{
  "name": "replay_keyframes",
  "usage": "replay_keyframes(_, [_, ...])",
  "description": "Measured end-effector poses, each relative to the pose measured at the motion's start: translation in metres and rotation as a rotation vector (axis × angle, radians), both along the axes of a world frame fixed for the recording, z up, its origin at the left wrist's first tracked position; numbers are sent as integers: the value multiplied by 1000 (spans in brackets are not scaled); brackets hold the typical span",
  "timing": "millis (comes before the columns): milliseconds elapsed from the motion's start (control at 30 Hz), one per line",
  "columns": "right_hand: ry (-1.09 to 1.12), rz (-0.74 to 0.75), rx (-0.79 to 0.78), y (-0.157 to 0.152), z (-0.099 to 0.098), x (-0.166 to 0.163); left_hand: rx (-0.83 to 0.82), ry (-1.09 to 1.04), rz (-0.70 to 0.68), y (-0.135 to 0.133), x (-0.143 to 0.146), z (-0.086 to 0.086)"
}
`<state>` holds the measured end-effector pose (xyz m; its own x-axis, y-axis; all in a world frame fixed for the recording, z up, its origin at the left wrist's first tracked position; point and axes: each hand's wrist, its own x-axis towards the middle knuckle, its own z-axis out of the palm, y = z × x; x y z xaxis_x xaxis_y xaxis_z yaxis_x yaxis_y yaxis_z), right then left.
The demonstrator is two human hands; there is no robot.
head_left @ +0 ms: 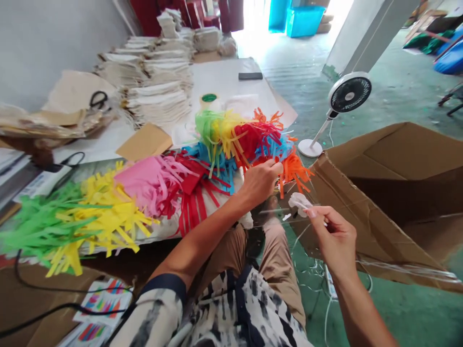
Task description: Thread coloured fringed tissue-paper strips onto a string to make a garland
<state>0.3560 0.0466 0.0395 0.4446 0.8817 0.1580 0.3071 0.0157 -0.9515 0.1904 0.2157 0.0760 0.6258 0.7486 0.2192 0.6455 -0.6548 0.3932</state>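
My left hand [262, 180] is closed in a pinch at the near side of some orange fringe [296, 173]; what its fingers hold is hidden. Between the thumb and fingers of my right hand [334, 236] is a crumpled white bundle [299, 201], whose kind I cannot make out. Beyond my left hand lie red fringe [249, 140], blue fringe [229, 164] and a light green fringe [204, 126]. Left of my forearm, pink fringe [141, 180], yellow fringe [108, 212] and darker green fringe [50, 221] are spread along the table.
An open cardboard box [383, 144] stands at the right, with a white fan [349, 94] behind it. Stacks of whitish folded material [159, 91] fill the table's far left. A tape roll [209, 99], scissors [98, 100] and black cables [65, 289] are also around.
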Motion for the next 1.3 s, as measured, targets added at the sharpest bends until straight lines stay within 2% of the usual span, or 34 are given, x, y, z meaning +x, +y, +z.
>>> replay_keyframes(100, [-145,170,-36,15,2,5,5,68,-36,30,19,-11])
replay_keyframes(233, [-345,253,-22,31,8,8,-64,-84,-99,55,19,-15])
replay_keyframes(333, [-338,139,-2,43,12,12,0,-134,-252,61,2,-17])
replay_keyframes(433, [-260,-44,23,53,11,18,105,19,-420,59,-15,-24])
replay_keyframes(533, [-224,-62,31,63,8,21,192,202,-527,57,-17,-32])
replay_keyframes(633, [-215,-35,41,69,7,19,189,197,-575,61,-10,-36])
replay_keyframes(700, [-228,-38,58,72,10,18,91,36,-566,67,-6,-36])
replay_keyframes(833, [-216,-2,98,81,17,19,-221,-586,-515,83,-2,-33])
replay_keyframes(933, [-285,221,89,96,19,17,-498,-879,-372,94,0,-29])
replay_keyframes(1033, [-636,484,25,116,18,7,-707,-916,-250,99,2,-23])
replay_keyframes(1100, [-912,535,-69,126,18,-5,-745,-889,-231,101,1,-19])
replay_keyframes(1200, [-1160,453,-168,131,23,-23,-778,-852,-241,102,-5,-17])
replay_keyframes(1300, [-1200,292,-136,123,32,-36,-801,-855,-259,101,-13,-16])
